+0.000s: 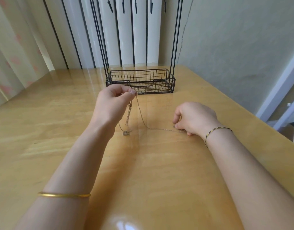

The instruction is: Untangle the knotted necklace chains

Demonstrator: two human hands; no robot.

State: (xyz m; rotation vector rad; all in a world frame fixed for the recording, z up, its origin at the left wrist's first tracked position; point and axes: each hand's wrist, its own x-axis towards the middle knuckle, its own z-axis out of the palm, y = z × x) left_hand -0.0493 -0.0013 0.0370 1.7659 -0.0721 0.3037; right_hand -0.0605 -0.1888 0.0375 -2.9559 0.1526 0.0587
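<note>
Your left hand (113, 103) pinches the chains (140, 112) up off the table (51, 117), probably so the tangle hangs loose, with the pendant (125, 133) down by the tabletop. One strand runs right to your right hand (194, 118), whose curled fingers pinch its end low. I can't make out the actual knot, the links are too fine.

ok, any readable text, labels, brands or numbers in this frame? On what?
No readable text.
Basket, table, chains, bangle, cord bracelet: no markings visible.
Pendant: too small to tell whether it is engraved.
</note>
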